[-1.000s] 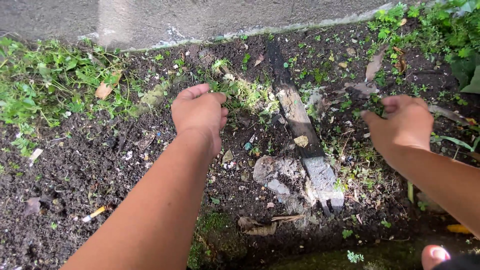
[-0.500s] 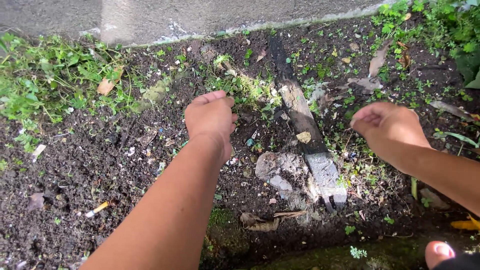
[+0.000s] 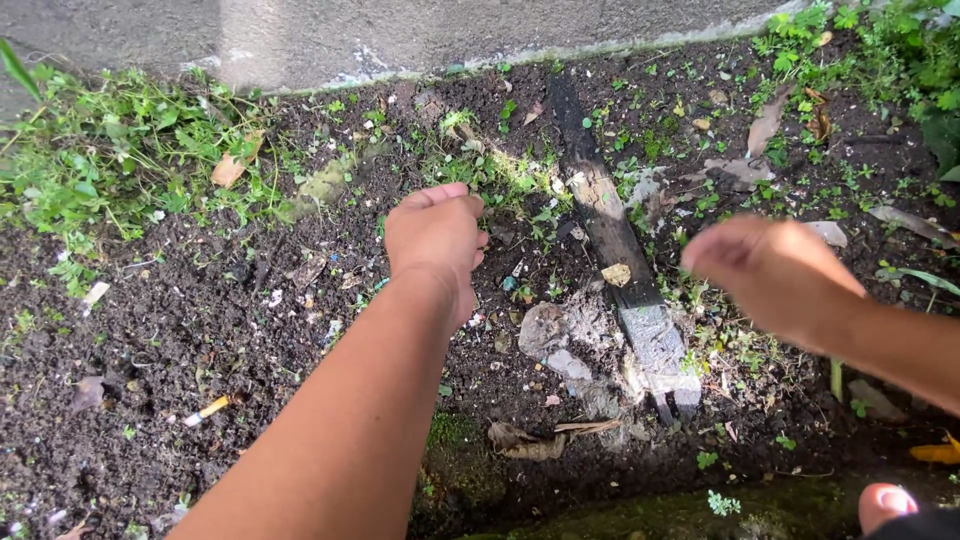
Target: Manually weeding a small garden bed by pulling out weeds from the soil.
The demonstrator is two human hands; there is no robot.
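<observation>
My left hand (image 3: pixel 435 245) hovers low over dark soil (image 3: pixel 200 330), knuckles up and fingers curled under, just short of a tuft of small weeds (image 3: pixel 490 175). Whatever its fingers hold is hidden behind the back of the hand. My right hand (image 3: pixel 775 275) is blurred with motion, its fingers drawn together. It is above small weeds (image 3: pixel 720 345) to the right of a weathered, dark wooden plank (image 3: pixel 612 240) that lies half sunk in the soil between the two hands.
A concrete wall (image 3: pixel 400 30) borders the far side of the bed. Thick green weeds (image 3: pixel 100 160) fill the left, and more (image 3: pixel 900 50) the top right. A grey stone chunk (image 3: pixel 560 345), dry leaves (image 3: pixel 530 440), a cigarette butt (image 3: pixel 208 409) and my toe (image 3: pixel 885 505) are nearby.
My left hand has drawn back toward me from the weed tuft. My right hand has moved left toward the plank. The view has shifted slightly.
</observation>
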